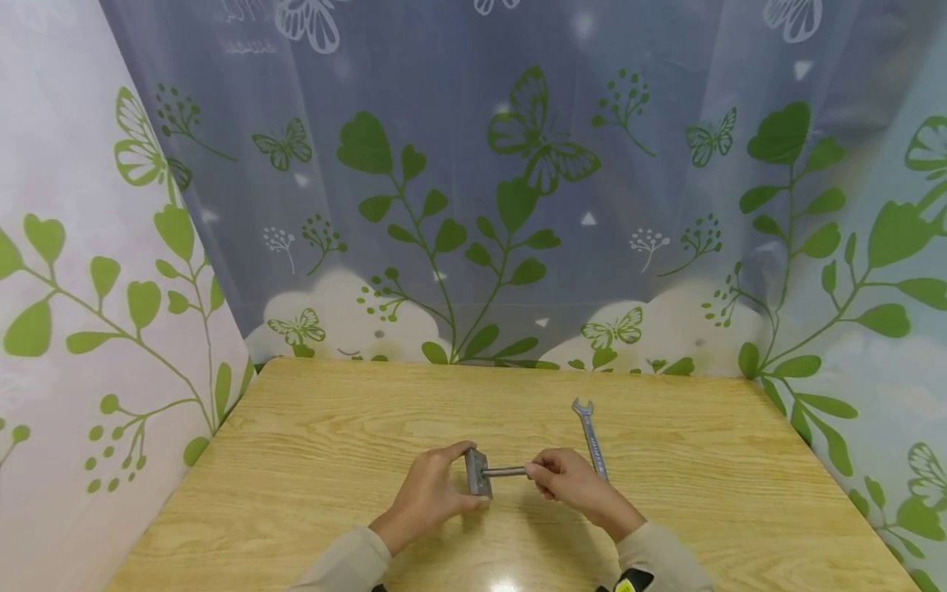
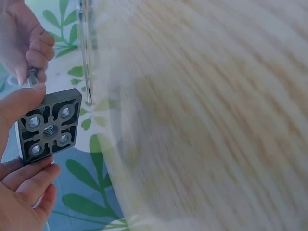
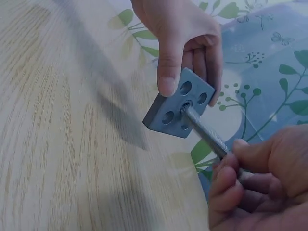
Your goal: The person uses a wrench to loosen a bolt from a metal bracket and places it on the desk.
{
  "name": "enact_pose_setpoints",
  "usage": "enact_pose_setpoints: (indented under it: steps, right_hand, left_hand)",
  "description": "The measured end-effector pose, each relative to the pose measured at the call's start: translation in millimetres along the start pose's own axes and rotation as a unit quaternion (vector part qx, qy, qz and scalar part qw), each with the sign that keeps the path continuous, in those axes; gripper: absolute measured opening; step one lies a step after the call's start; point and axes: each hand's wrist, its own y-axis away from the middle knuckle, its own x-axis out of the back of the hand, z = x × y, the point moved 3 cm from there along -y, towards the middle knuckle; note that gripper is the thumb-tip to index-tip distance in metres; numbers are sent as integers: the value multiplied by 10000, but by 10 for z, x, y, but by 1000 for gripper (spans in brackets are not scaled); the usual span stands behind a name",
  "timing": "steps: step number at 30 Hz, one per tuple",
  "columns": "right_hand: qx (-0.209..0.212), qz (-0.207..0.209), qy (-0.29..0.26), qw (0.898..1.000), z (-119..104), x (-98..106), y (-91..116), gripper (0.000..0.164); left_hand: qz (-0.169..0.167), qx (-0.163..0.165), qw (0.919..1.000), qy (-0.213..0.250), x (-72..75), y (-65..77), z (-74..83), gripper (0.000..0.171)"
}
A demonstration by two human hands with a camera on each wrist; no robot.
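A grey square metal plate [image 3: 166, 113] with a threaded centre hole and several round holes near its corners is held by its edges between the thumb and fingers of my left hand [image 1: 432, 492]. Its ribbed back faces the left wrist camera. My right hand [image 1: 575, 485] pinches the far end of a threaded rod [image 3: 207, 130]. The rod's other end sits at the plate's centre hole; how deep it goes I cannot tell. In the left wrist view the right hand [image 2: 30, 43] appears behind the plate [image 2: 49, 126]. Both pieces are above the table.
An open-end wrench [image 1: 591, 440] lies on the wooden table [image 1: 311, 444], just beyond the right hand. A curtain [image 1: 444, 247] printed with green leaves and butterflies hangs along the table's back and sides.
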Motion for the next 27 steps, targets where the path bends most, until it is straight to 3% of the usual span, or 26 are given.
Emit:
enact_pose_setpoints:
  steps: [5, 14, 27]
  right_hand:
    - [260, 477, 536, 9971, 11, 37, 3, 27]
    - [-32, 711, -58, 9974, 165, 83, 2, 27]
    - [-276, 1038, -1, 9942, 447, 90, -32, 24]
  left_hand:
    - [134, 12, 9995, 272, 35, 4, -32, 72]
    - [112, 205, 9987, 461, 38, 3, -121, 72]
    - [68, 561, 9964, 632, -10, 28, -299, 75]
